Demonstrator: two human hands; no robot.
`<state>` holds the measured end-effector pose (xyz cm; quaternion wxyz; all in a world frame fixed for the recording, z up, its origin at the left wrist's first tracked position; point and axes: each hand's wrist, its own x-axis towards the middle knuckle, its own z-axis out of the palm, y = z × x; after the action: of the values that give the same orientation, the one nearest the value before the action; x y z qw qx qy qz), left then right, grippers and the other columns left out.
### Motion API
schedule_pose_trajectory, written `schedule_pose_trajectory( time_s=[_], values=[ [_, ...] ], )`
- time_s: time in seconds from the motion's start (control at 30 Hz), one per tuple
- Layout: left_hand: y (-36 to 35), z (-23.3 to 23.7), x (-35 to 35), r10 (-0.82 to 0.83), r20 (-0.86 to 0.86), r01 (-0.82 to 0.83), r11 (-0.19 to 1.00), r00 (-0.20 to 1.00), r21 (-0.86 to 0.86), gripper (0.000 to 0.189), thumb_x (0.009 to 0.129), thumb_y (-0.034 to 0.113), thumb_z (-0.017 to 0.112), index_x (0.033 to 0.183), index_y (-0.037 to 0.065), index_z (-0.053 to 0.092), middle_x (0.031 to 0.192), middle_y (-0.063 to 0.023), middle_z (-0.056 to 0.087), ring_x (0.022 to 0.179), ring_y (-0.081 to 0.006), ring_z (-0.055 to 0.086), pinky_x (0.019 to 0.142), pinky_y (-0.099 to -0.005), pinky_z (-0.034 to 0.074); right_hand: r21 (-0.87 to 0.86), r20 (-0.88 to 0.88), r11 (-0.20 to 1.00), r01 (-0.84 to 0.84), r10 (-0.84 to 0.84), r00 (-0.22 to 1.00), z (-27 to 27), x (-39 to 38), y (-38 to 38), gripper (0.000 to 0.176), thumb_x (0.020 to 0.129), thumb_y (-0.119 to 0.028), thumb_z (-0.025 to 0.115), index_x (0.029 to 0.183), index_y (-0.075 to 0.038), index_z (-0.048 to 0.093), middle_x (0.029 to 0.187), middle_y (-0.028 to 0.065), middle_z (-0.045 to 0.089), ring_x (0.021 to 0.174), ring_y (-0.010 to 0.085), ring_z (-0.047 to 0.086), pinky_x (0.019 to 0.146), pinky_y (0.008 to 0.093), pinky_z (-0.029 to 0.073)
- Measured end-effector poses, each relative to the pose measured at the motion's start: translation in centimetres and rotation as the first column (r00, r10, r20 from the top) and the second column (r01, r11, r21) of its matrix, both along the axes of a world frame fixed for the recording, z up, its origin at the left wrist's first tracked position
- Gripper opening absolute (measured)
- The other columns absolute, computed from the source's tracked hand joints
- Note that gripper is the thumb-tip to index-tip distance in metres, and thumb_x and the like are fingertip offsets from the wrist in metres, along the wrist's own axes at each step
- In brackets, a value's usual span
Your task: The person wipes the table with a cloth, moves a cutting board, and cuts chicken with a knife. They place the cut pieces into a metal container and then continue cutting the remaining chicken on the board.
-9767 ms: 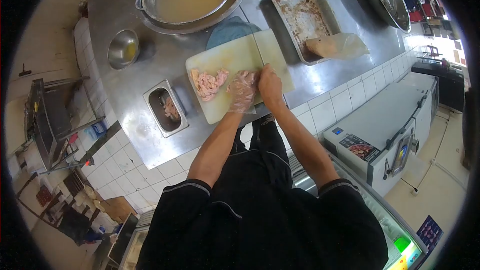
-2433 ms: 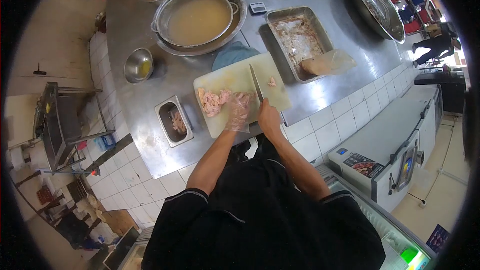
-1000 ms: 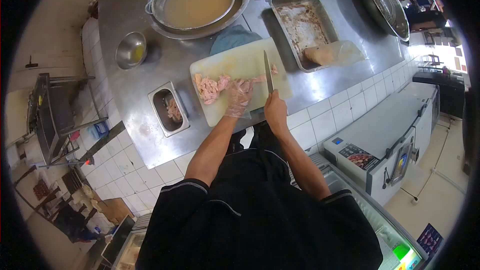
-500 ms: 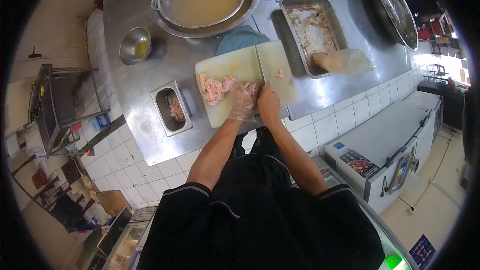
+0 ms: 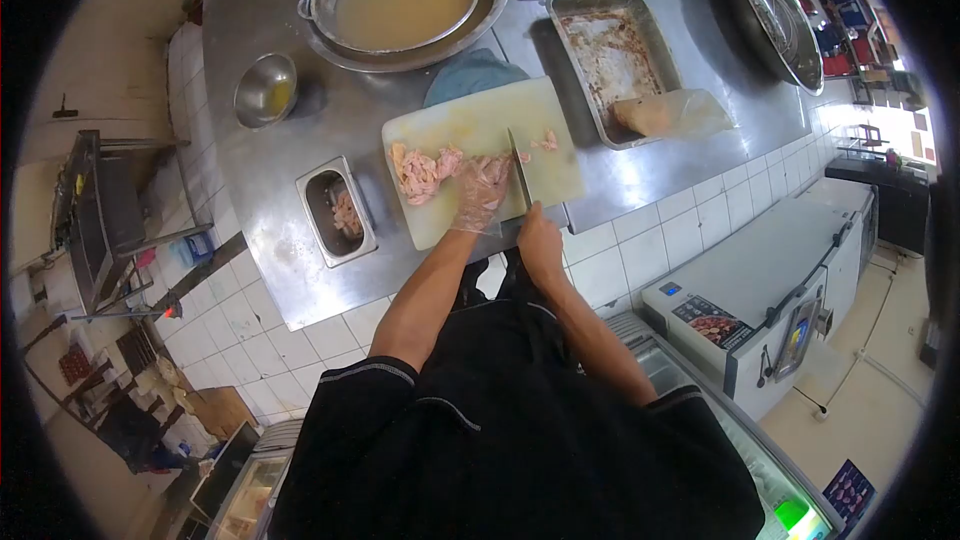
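The right hand point(image 5: 541, 243) has its grip closed round the handle of the knife point(image 5: 519, 166), blade over the cutting board point(image 5: 560, 165). The gloved left hand point(image 5: 482, 190) presses meat at the board's middle, its exact opening unclear. A pink meat pile point(image 5: 418, 174) lies on the left, small pieces point(image 5: 549, 141) right of the blade.

Left hand point(image 5: 483, 183) gloved, palm down, fingers bunched; right hand point(image 5: 541, 241) bare, closed in a grip. Both forearms reach forward, sleeves ending near elbows.
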<state>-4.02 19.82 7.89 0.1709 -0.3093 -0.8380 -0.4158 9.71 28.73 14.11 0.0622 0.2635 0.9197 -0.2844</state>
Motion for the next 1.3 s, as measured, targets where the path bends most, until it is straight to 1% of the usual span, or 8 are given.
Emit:
schedule_pose_trajectory(
  time_s=[0.23, 0.43, 0.53, 0.63, 0.87, 1.07, 1.13, 1.3],
  values=[
    [-0.7, 0.0, 0.2, -0.023, 0.192, 0.036, 0.997, 0.981, -0.063, 0.014, 0.088, 0.012, 0.07, 0.102, 0.008, 0.073, 0.095, -0.0139, 0.071, 0.084, -0.0374, 0.066, 0.073, -0.049, 0.051, 0.073, -0.094, 0.996, -0.05, 0.057, 0.994, -1.1, -8.9, 1.6, 0.018, 0.096, -0.01, 0.051, 0.107, 0.003, 0.054, 0.08, 0.033, 0.067, 0.079, 0.0514, 0.068, 0.069, 0.0607, 0.054],
    [-0.6, -0.1, 0.3, -0.006, 0.297, 0.027, 0.997, 0.955, -0.067, 0.018, 0.092, 0.017, 0.068, 0.108, 0.014, 0.075, 0.094, -0.0094, 0.071, 0.092, -0.0336, 0.065, 0.086, -0.05, 0.048, 0.069, -0.151, 0.997, 0.027, -0.017, 0.988, -1.5, -6.8, 1.9, 0.02, 0.1, -0.014, 0.049, 0.108, 0.003, 0.055, 0.08, 0.0333, 0.067, 0.08, 0.0525, 0.068, 0.069, 0.0602, 0.053],
    [-1.7, 2.0, 0.1, -0.078, 0.067, 0.088, 0.985, 0.995, -0.151, 0.016, 0.088, 0.015, 0.07, 0.101, 0.011, 0.076, 0.083, -0.009, 0.067, 0.079, -0.0342, 0.062, 0.074, -0.0489, 0.049, 0.037, -0.16, 0.993, 0.112, -0.105, 0.982, -0.5, -5.6, 2.7, 0.02, 0.102, -0.016, 0.049, 0.107, 0.003, 0.055, 0.078, 0.0336, 0.066, 0.077, 0.0538, 0.066, 0.067, 0.0605, 0.052],
    [-2.9, 5.2, 0.0, -0.061, 0.013, 0.062, 0.995, 0.998, -0.076, 0.012, 0.085, 0.015, 0.072, 0.095, 0.011, 0.076, 0.082, -0.0087, 0.066, 0.081, -0.0326, 0.061, 0.074, -0.0491, 0.048, 0.009, -0.157, 0.992, 0.125, -0.122, 0.98, 0.7, -5.0, 1.9, 0.021, 0.103, -0.018, 0.05, 0.106, 0.003, 0.054, 0.075, 0.0337, 0.066, 0.074, 0.0541, 0.066, 0.066, 0.0609, 0.052],
    [-4.6, 1.6, -0.7, -0.01, 0.093, 0.017, 0.997, 0.996, -0.079, 0.017, 0.075, 0.012, 0.074, 0.091, 0.008, 0.072, 0.087, -0.0115, 0.066, 0.091, -0.0359, 0.061, 0.083, -0.0491, 0.047, 0.018, -0.193, 0.999, -0.034, 0.037, 0.981, -0.3, -7.2, -2.0, 0.018, 0.102, -0.016, 0.05, 0.106, 0.001, 0.054, 0.074, 0.0319, 0.066, 0.073, 0.0521, 0.067, 0.065, 0.0604, 0.052],
    [-4.1, 0.0, -0.8, 0.073, 0.065, -0.07, 0.996, 0.995, -0.049, 0.008, 0.074, 0.013, 0.074, 0.08, 0.01, 0.069, 0.079, -0.0104, 0.064, 0.087, -0.0344, 0.062, 0.083, -0.0488, 0.048, 0.085, -0.092, 0.99, -0.108, 0.116, 0.989, -1.5, -10.3, -2.3, 0.031, 0.099, -0.008, 0.044, 0.126, 0.006, 0.049, 0.082, 0.0304, 0.068, 0.078, 0.0492, 0.068, 0.069, 0.0558, 0.055],
    [-4.2, 0.7, -0.7, 0.048, 0.051, -0.043, 0.995, 0.998, -0.085, 0.008, 0.076, 0.009, 0.072, 0.083, 0.008, 0.068, 0.087, -0.0131, 0.064, 0.092, -0.0364, 0.06, 0.081, -0.0492, 0.047, 0.096, -0.101, 0.991, -0.095, 0.104, 0.989, -1.9, -10.3, -2.4, 0.029, 0.097, -0.01, 0.049, 0.122, 0.006, 0.051, 0.081, 0.0306, 0.068, 0.075, 0.0494, 0.069, 0.067, 0.0569, 0.055],
    [-4.1, -0.2, -1.0, 0.038, 0.035, -0.032, 0.988, 0.999, -0.152, 0.009, 0.077, 0.013, 0.074, 0.083, 0.009, 0.068, 0.083, -0.0129, 0.063, 0.091, -0.0371, 0.061, 0.08, -0.0509, 0.046, 0.079, -0.033, 0.994, -0.078, 0.081, 0.996, -1.2, -6.7, -2.9, 0.02, 0.097, -0.009, 0.049, 0.112, 0.003, 0.051, 0.081, 0.0306, 0.068, 0.075, 0.0495, 0.068, 0.068, 0.0579, 0.055]
  ],
)
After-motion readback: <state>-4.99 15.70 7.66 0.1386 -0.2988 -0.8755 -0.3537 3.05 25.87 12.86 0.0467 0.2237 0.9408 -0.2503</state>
